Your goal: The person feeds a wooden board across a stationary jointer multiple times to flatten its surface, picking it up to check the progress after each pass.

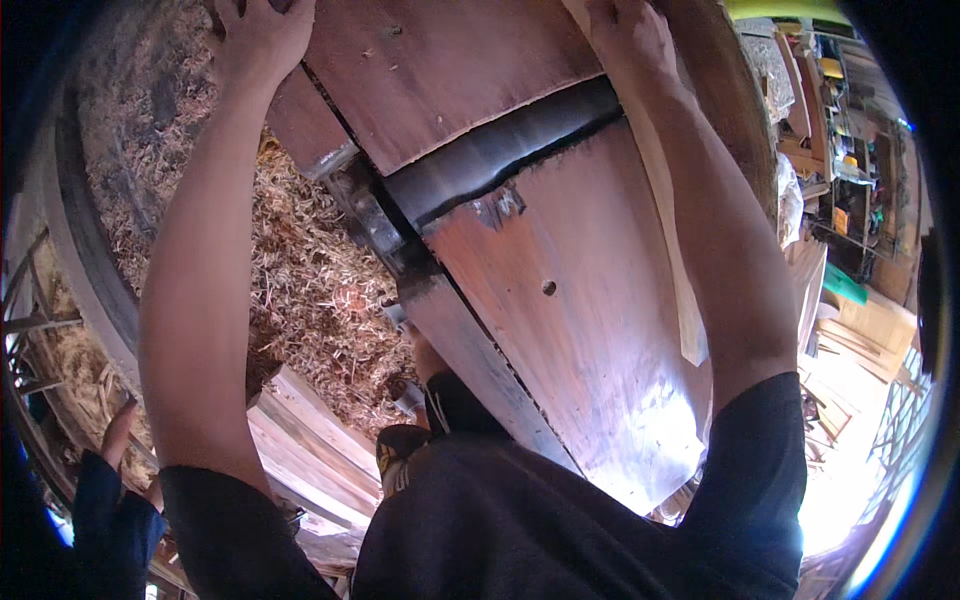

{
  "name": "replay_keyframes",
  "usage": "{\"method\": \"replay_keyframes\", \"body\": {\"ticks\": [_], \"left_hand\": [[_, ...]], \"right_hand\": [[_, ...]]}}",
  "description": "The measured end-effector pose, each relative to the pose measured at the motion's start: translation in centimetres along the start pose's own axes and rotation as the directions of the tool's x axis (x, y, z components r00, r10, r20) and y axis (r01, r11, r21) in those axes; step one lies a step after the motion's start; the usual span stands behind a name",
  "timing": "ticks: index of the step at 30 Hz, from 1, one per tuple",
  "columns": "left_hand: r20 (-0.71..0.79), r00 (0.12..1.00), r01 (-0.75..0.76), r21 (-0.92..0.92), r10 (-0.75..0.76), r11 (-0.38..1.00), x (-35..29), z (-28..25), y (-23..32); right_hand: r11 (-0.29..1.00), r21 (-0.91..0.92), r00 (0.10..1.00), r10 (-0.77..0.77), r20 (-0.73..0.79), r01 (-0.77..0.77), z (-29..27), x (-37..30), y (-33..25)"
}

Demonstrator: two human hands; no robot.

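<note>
A wide reddish-brown machine bed (590,260) lies below me, resembling a jointer, with a dark metal cutter drum (510,145) across its gap. My left hand (262,45) is at the bed's far left edge, beside the shavings. Its visible fingers are apart, with the tips cut off by the picture's upper edge. My right hand (635,45) is closed over the far end of a long pale wooden strip (660,220). The strip runs toward me along the bed's right side, partly beneath my right forearm. What lies beyond both hands is out of the picture.
Wood shavings (310,290) cover the floor left of the machine. Several planks (315,440) lie near my shoe (400,450). Another person's hand (118,432) shows at lower left. Cluttered shelves (850,130) and timber stand at right. A dark bearing housing (375,215) joins the drum's left end.
</note>
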State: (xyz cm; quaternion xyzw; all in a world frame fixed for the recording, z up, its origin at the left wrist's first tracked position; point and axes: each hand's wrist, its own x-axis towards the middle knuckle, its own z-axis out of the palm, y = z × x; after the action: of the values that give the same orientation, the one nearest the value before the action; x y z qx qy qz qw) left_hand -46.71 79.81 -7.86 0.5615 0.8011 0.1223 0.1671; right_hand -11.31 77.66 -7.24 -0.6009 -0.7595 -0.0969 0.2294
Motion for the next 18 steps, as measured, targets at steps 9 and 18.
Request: {"method": "replay_keyframes", "body": {"ticks": [9, 18], "left_hand": [[-0.032, 0.998, -0.047, -0.032, 0.046, 0.998, 0.5, 0.5, -0.5], [-0.106, 0.992, -0.07, 0.02, 0.072, 0.997, -0.9, 0.7, 0.4]], "right_hand": [[0.976, 0.075, 0.978, 0.201, 0.065, -0.205, 2.5, 5.5, -2.0], [0.967, 0.001, 0.953, 0.251, 0.172, -0.255, 4.3, 10.9, -3.1]]}}
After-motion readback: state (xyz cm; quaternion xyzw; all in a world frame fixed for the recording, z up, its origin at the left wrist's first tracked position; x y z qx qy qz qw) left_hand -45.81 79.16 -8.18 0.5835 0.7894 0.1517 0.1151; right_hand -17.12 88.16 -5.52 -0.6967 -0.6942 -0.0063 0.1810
